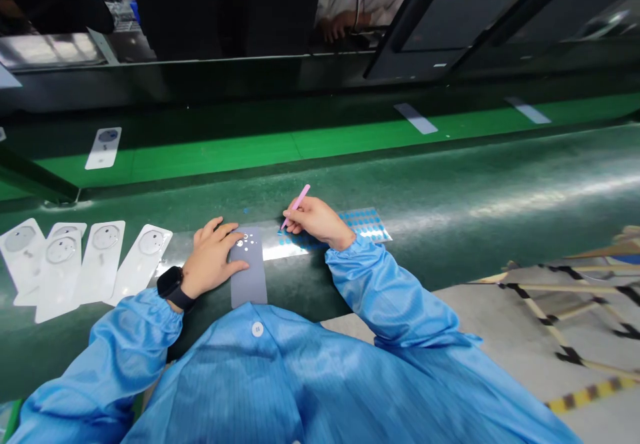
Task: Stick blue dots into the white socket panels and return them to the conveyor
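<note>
My left hand (213,254) lies with its fingers spread at the left edge of a grey phone back panel (249,277), which has several small holes near its top. Pinched in my right hand (317,221) is a slim pair of pink tweezers (301,197), tip pointing down. That tip is at the left part of a clear sheet of blue round stickers (363,221); my hand and wrist hide the sheet's middle. The panel lies just left of the sheet on the green bench.
Several white phone back panels (103,254) with round camera areas lie overlapping on the left. Beyond the bench, a green conveyor belt (240,151) carries a white panel (104,148) and two pale strips (416,119). Another person's hands (345,24) show across the line.
</note>
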The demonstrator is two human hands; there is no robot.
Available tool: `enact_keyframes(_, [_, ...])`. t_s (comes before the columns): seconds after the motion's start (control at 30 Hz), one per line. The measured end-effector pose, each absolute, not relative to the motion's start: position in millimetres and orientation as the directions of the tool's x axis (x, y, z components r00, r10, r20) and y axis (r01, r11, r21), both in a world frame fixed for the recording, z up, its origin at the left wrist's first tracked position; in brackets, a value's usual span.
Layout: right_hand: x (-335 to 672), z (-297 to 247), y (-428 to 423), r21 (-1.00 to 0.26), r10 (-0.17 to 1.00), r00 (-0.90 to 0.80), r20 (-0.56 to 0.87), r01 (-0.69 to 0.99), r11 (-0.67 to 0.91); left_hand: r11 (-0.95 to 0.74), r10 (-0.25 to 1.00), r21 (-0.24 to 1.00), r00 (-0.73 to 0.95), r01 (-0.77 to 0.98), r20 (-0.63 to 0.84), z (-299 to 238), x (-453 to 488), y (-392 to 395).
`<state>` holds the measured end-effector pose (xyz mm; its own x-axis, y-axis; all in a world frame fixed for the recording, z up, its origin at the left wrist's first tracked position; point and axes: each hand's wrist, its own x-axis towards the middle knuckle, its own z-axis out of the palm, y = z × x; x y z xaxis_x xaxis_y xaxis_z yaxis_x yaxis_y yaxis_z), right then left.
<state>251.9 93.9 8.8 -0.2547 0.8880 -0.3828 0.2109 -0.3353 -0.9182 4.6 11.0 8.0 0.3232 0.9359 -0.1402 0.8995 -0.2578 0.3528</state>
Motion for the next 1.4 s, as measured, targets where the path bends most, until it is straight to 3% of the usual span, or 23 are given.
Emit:
enact_keyframes(0.2, [237.7, 13.8, 78.0, -0.959, 0.914, -0.292, -0.282, 0.09, -0.267, -0.284, 0.929, 0.368, 0.348, 0.885, -0.122, 5.7, 4.0, 6.4])
enact_keyframes(0.5, [196.6, 13.5, 66.4, -0.954, 0.921, -0.255, -0.295, 0.134, -0.269, -0.274, 0.942, 0.436, 0.33, 0.857, -0.056, -2.3, 5.0, 7.1])
enact_keyframes(0.7, [213.0, 9.2, 72.2, -0.972, 0.953, -0.224, -0.205, -0.07, -0.225, -0.119, 0.99, 0.536, 0.14, 0.836, 0.001, 13.4, -9.2, 6.3])
enact_keyframes(0.83, [225.3, 12.6, 78.9, -0.975, 0.975, -0.161, -0.15, -0.141, -0.173, -0.029, 0.999, 0.404, 0.032, 0.914, -0.001, 54.6, -11.7, 5.2])
enact_keyframes(0.93, [228.9, 15.5, 81.2, -0.972, 0.981, -0.134, -0.141, -0.167, -0.162, -0.006, 0.994, 0.283, 0.036, 0.959, -0.1, 75.0, 9.5, 5.6])
enact_keyframes(1.03, [229.2, 15.5, 81.1, -0.966, 0.981, -0.126, -0.145, -0.197, -0.168, -0.02, 0.977, 0.31, 0.084, 0.951, -0.195, 73.6, 22.8, 7.1])
enact_keyframes(1.13, [228.4, 14.0, 80.5, -0.958, 0.979, -0.134, -0.155, -0.222, -0.182, -0.147, 0.973, 0.391, 0.203, 0.909, -0.105, 60.2, 1.0, 9.9])
enact_keyframes(1.2, [227.0, 13.2, 80.0, -0.956, 0.974, -0.156, -0.164, -0.219, -0.196, -0.198, 0.971, 0.352, 0.232, 0.915, -0.058, 50.5, -24.8, 11.7])
enact_keyframes(1.3, [223.8, 12.5, 78.5, -0.955, 0.964, -0.197, -0.178, -0.201, -0.217, -0.126, 0.968, 0.268, 0.178, 0.955, -0.178, 37.3, -50.4, 11.0])
enact_keyframes(1.4, [220.2, 10.7, 76.0, -0.954, 0.957, -0.215, -0.193, -0.188, -0.234, -0.088, 0.962, 0.269, 0.152, 0.959, -0.225, 25.1, -49.1, 7.0])
